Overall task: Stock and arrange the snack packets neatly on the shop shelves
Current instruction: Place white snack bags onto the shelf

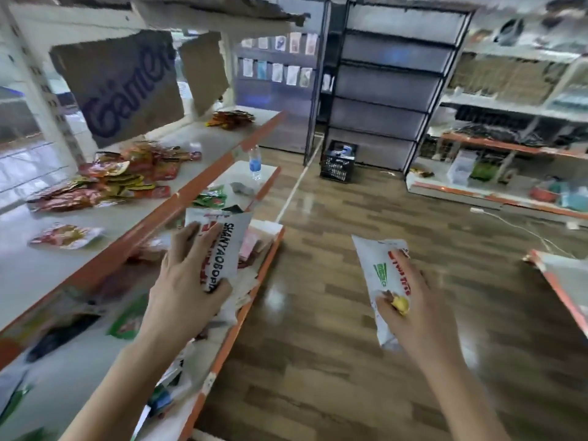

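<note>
My left hand (184, 281) grips a white snack packet with black lettering (227, 246), held up in front of the orange-edged shelves on the left. My right hand (413, 300) holds a second white packet with red and green print (378, 275) out over the wooden floor. On the upper shelf (203, 144) lies a loose heap of red and yellow packets (127, 176), with a single packet (66, 235) nearer me and a small pile (230, 118) at the far end. The lower shelf (241, 319) holds mixed white, pink and green packets in disorder.
A water bottle (255, 162) stands on the lower shelf's far end. Cardboard flaps (121, 84) hang above the upper shelf. A black crate (339, 165) sits on the floor by a dark empty rack (391, 90). More shelving (509, 148) runs along the right; another shelf corner (560, 281) juts in.
</note>
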Motion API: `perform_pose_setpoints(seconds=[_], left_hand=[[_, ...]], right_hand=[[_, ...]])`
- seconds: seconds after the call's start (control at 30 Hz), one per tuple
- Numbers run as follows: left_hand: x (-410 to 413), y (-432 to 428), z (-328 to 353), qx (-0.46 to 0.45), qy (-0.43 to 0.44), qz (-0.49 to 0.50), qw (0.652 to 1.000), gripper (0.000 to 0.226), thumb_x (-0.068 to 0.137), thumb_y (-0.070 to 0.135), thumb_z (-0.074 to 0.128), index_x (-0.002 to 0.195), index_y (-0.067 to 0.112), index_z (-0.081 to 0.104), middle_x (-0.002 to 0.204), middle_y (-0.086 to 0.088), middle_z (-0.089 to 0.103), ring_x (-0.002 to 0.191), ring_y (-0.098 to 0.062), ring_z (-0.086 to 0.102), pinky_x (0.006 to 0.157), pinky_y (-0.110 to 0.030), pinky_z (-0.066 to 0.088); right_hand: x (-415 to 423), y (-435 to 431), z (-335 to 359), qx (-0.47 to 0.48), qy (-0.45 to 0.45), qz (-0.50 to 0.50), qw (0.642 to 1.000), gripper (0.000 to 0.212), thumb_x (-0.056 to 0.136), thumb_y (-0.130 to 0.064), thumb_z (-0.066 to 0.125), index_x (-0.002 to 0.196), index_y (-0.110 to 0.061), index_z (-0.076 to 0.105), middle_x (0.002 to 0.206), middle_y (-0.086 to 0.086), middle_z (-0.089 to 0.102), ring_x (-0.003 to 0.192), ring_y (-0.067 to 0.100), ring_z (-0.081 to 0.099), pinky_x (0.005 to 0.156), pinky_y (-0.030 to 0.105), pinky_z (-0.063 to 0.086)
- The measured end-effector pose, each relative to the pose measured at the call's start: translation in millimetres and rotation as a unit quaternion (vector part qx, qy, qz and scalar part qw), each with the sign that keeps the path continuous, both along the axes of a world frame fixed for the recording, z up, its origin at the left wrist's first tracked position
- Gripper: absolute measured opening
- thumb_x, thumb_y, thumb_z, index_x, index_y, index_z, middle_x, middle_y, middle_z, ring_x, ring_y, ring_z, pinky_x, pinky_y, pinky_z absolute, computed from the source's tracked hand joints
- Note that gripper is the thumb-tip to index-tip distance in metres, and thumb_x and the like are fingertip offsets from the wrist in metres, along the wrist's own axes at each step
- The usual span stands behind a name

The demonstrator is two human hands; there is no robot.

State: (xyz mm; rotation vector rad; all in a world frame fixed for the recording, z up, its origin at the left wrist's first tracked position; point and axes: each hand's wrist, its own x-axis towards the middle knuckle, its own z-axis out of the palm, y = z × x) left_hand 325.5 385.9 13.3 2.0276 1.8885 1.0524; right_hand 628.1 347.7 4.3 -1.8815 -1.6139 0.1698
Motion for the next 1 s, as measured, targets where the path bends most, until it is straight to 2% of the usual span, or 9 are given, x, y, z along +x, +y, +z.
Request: perform_pose_setpoints(seconds=[0.1, 0.17, 0.27, 0.37, 0.5, 0.6, 0.7, 0.77, 1.0], left_hand=[[34.3, 35.2, -6.7, -0.006, 0.003, -0.062, 0.998, 0.080, 0.075, 0.019, 0.070, 0.142, 0.040, 0.029, 0.145, 0.014, 0.018, 0.123, -0.025, 0.040, 0.074, -0.037, 0.045], [53.7, 60.9, -11.0, -0.014, -0.003, -0.111, 0.994, 0.080, 0.074, 0.017, 0.070, 0.141, 0.037, 0.031, 0.143, 0.012, 0.019, 0.123, -0.027, 0.040, 0.080, -0.042, 0.048], [82.9, 99.2, -14.7, -0.004, -0.017, -0.179, 0.984, 0.080, 0.073, 0.013, 0.071, 0.141, 0.033, 0.035, 0.143, 0.008, 0.022, 0.125, -0.027, 0.040, 0.082, -0.041, 0.047], [109.5, 133.8, -14.3, 0.000, -0.020, -0.231, 0.973, 0.077, 0.073, 0.011, 0.071, 0.140, 0.030, 0.037, 0.144, 0.006, 0.025, 0.123, -0.025, 0.039, 0.084, -0.035, 0.041], [137.1, 177.4, -20.2, 0.002, -0.028, -0.306, 0.952, 0.082, 0.069, 0.011, 0.073, 0.138, 0.036, 0.035, 0.139, 0.010, 0.025, 0.123, -0.027, 0.041, 0.088, -0.045, 0.047], [154.4, 201.4, -28.7, -0.017, -0.032, -0.336, 0.941, 0.080, 0.071, 0.012, 0.074, 0.139, 0.033, 0.037, 0.140, 0.012, 0.023, 0.125, -0.027, 0.041, 0.090, -0.044, 0.045], [171.7, 223.1, -33.9, -0.026, -0.030, -0.353, 0.935, 0.080, 0.072, 0.013, 0.074, 0.140, 0.032, 0.037, 0.143, 0.009, 0.024, 0.126, -0.023, 0.039, 0.085, -0.036, 0.040], [185.3, 239.3, -35.7, -0.034, -0.031, -0.362, 0.931, 0.082, 0.072, 0.013, 0.074, 0.141, 0.033, 0.036, 0.144, 0.009, 0.023, 0.127, -0.021, 0.037, 0.083, -0.033, 0.038], [243.9, 304.1, -31.8, -0.041, -0.034, -0.388, 0.920, 0.081, 0.074, 0.016, 0.072, 0.141, 0.040, 0.033, 0.144, 0.017, 0.022, 0.124, -0.018, 0.040, 0.077, -0.035, 0.041]], right_hand=[[29.1, -0.8, -3.3, -0.017, 0.015, -0.070, 0.997, 0.068, 0.082, -0.022, 0.063, 0.141, -0.035, 0.032, 0.123, 0.002, 0.053, 0.091, 0.031, 0.056, 0.069, 0.038, 0.047], [42.2, -2.1, -5.7, -0.021, 0.020, -0.117, 0.993, 0.068, 0.082, -0.023, 0.063, 0.141, -0.037, 0.031, 0.120, 0.002, 0.052, 0.094, 0.028, 0.055, 0.067, 0.034, 0.042], [56.3, 0.6, -7.1, -0.007, 0.032, -0.180, 0.983, 0.069, 0.081, -0.021, 0.065, 0.140, -0.035, 0.033, 0.104, -0.002, 0.043, 0.084, 0.021, 0.049, 0.063, 0.027, 0.032], [65.4, 5.9, -7.4, 0.001, 0.022, -0.241, 0.970, 0.071, 0.078, -0.020, 0.068, 0.140, -0.033, 0.035, 0.101, -0.008, 0.036, 0.086, 0.021, 0.051, 0.064, 0.029, 0.037], [66.4, 11.6, -8.2, 0.004, 0.027, -0.305, 0.952, 0.072, 0.078, -0.023, 0.067, 0.140, -0.036, 0.033, 0.105, -0.011, 0.037, 0.091, 0.018, 0.053, 0.067, 0.030, 0.039], [67.8, 19.1, -10.5, -0.001, 0.033, -0.335, 0.942, 0.072, 0.078, -0.025, 0.068, 0.140, -0.035, 0.032, 0.112, -0.005, 0.043, 0.092, 0.017, 0.054, 0.071, 0.035, 0.048], [71.8, 30.8, -12.1, -0.011, 0.038, -0.358, 0.933, 0.072, 0.079, -0.026, 0.068, 0.140, -0.035, 0.031, 0.118, -0.003, 0.043, 0.095, 0.017, 0.054, 0.075, 0.042, 0.052], [78.0, 41.5, -13.7, -0.013, 0.032, -0.369, 0.929, 0.072, 0.080, -0.027, 0.068, 0.141, -0.032, 0.031, 0.120, -0.002, 0.043, 0.093, 0.014, 0.053, 0.074, 0.041, 0.053], [126.2, 100.6, -19.0, 0.009, 0.031, -0.391, 0.920, 0.072, 0.082, -0.033, 0.066, 0.143, -0.034, 0.027, 0.122, -0.002, 0.042, 0.093, 0.006, 0.044, 0.074, 0.037, 0.054]])
